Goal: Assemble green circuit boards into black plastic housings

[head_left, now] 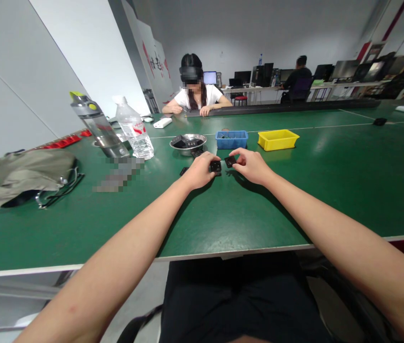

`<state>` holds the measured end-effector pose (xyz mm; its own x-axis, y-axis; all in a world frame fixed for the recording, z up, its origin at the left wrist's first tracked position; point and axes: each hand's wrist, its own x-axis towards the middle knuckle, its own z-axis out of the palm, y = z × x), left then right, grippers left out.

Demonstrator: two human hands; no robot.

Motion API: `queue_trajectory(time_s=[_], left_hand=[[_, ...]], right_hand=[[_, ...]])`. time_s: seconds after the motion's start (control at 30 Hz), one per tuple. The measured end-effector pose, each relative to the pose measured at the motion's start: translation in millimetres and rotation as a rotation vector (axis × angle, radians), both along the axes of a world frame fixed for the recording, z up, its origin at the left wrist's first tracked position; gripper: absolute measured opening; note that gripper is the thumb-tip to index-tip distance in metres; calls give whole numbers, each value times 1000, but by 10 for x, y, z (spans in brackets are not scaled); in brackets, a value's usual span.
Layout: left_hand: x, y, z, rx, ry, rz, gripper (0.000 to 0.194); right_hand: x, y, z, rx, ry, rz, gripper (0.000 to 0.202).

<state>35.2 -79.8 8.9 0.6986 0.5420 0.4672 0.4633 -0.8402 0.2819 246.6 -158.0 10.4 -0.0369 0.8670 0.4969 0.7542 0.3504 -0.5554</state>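
My left hand (202, 170) is closed on a small black block (215, 166) just over the green table (209, 228). Close to its right, my right hand (251, 165) pinches a small dark square piece (229, 161) between thumb and fingers. A narrow gap separates the two pieces. Other black parts lie behind and left of my left hand, partly covered by it. Beyond the hands stand a metal bowl (177, 148) holding black parts, a blue tray (231, 146) with small items inside, and a yellow tray (278, 146).
On the left are a clear plastic bottle (134, 128), a grey bottle with a yellow-green lid (100, 128) and an olive bag (26, 174). A person (202, 93) in a headset sits across the table. Another person (297, 78) sits farther back.
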Motion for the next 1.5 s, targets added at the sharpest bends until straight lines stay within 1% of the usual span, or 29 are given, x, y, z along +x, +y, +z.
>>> queue_trajectory(time_s=[0.17,0.63,0.77,0.9,1.0,1.07,1.23,1.4,1.5], left_hand=[[12,-48,43,22,-36,-29,36],[19,-100,58,-18,-95,-38,36],[25,-83,54,-13,-106,-35,36],[28,-63,44,6,-117,-24,34],[23,-68,44,15,-118,-27,39],[19,-78,51,24,-109,-36,39],[16,-92,69,33,-85,-51,30],[17,-84,66,29,-96,-38,27],[19,-77,61,29,-104,-37,23]], right_hand=[[0,-5,8,-12,5,34,33],[-15,-16,6,-31,30,79,30],[-15,-19,6,-34,33,77,25],[-18,-10,14,-33,33,68,13],[-23,-11,29,-27,33,54,7],[-27,-18,41,-23,35,45,7],[-36,-36,56,-30,62,44,10],[-35,-44,44,-42,114,52,12],[-32,-46,29,-43,152,65,18]])
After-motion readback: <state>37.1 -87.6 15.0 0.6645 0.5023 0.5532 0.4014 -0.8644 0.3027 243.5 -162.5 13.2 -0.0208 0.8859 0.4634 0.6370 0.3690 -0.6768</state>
